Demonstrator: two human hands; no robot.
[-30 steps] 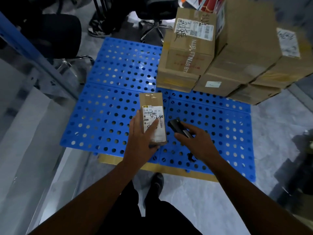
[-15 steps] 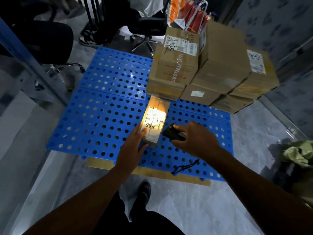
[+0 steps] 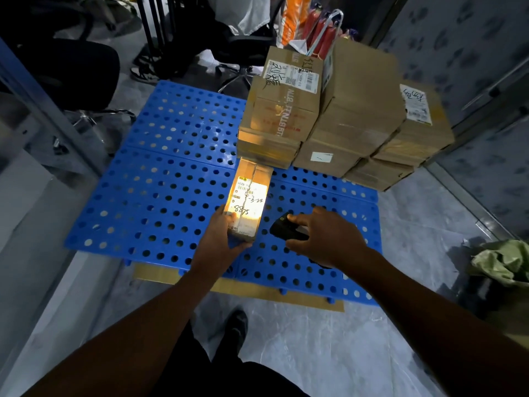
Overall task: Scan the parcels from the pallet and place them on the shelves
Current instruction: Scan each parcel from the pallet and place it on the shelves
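Black scanner (image 3: 284, 230) gripped in the right hand (image 3: 326, 239) lights the small cardboard parcel (image 3: 249, 196) at its 9 o'clock, held at its near end by the left hand (image 3: 217, 244) over the blue pallet (image 3: 160, 202), stacked boxes (image 3: 357, 110) at 1 o'clock.

Parcel storeroom: stacked cartons (image 3: 337, 116) on a blue pallet (image 3: 171, 179).

Dim, wide-angle-warped room; warm glare on the parcel label (image 3: 248, 203).

Label (image 3: 248, 206) on the parcel (image 3: 254, 172) — handwritten "8875".
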